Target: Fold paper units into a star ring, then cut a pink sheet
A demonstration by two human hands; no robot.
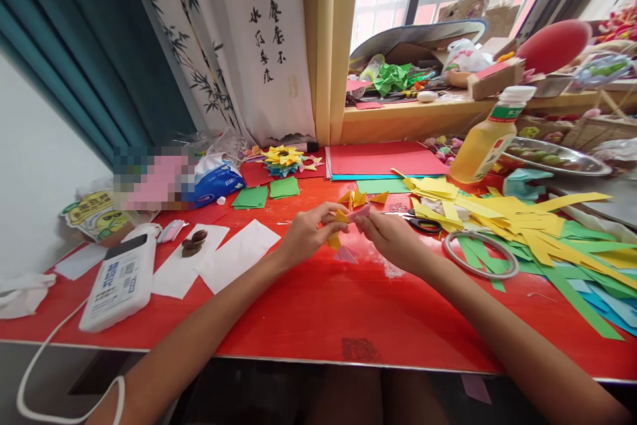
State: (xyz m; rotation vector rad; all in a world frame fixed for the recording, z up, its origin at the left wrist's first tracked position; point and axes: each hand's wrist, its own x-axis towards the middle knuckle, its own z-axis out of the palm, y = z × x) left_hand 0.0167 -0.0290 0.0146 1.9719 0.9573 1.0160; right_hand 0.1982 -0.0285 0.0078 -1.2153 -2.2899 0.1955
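Over the middle of the red table, my left hand [309, 231] is closed on a yellow and pink folded paper piece [342, 251], which is partly hidden by my fingers. My right hand [385, 234] pinches a pink folded paper unit [359, 212] against it, and the two hands nearly meet. Just beyond them lie several yellow folded paper units [359, 198]. Behind my right hand is a pair of scissors [423, 223] with black handles. Finished-looking folded paper rings [284, 158] in yellow, teal and pink sit at the back.
Green paper squares [250, 197] and red sheets [388, 158] lie behind. At right are a tape roll [480, 254], yellow paper strips [517, 216] and a juice bottle [485, 140]. At left are white paper [239, 256], a white power bank [122, 282] with a cable, and a blue tissue pack [216, 183].
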